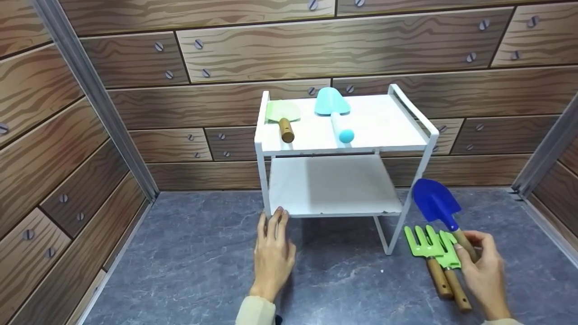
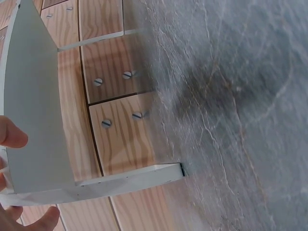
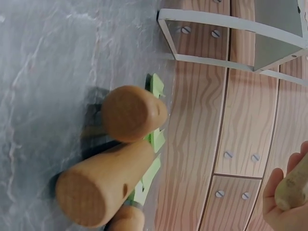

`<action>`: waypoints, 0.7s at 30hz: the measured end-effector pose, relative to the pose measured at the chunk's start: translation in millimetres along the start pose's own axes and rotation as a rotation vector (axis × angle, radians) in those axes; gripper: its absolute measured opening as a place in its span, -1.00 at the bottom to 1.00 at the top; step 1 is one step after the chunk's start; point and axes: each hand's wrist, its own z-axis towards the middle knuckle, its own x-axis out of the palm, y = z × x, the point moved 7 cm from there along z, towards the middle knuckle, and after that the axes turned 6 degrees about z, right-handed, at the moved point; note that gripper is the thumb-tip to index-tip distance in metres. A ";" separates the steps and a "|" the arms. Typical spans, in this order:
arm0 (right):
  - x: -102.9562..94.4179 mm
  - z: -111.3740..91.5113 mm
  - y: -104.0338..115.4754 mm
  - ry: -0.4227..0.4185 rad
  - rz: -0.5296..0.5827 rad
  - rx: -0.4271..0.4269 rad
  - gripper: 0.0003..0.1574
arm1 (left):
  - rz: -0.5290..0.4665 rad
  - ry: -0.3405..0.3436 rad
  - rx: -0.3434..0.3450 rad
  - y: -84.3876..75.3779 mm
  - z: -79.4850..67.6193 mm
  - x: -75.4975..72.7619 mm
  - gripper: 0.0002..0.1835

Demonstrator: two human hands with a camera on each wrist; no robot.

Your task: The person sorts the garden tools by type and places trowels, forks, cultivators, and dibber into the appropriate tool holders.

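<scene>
Before you lies a dark grey floor with pale veins and a tiny white speck at the near right. Your far wall, left wall and right wall all have brown planks, with slotted screws near the joints. You have a grey left strip and right strip along the far corners.

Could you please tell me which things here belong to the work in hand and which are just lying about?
Apparently in the work:
- blue trowel, held in the right hand
- white rack, left hand at its lower front corner

Lying about, though possibly part of it:
- green wooden-handled tools, on the floor
- pale-green tool and turquoise scoop, on the rack's top
</scene>
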 end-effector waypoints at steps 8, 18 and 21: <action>6.0 3.5 10.9 -0.013 0.017 -0.032 -0.61 | -0.007 -0.002 0.001 -0.5 0.2 0.8 -0.28; 12.6 6.8 24.3 -0.024 0.035 -0.075 -0.60 | -0.001 -0.003 0.010 -0.9 0.1 0.3 -0.29; 14.9 7.7 28.3 -0.018 0.030 -0.083 -0.60 | 0.002 -0.004 0.010 -0.4 0.1 0.5 -0.28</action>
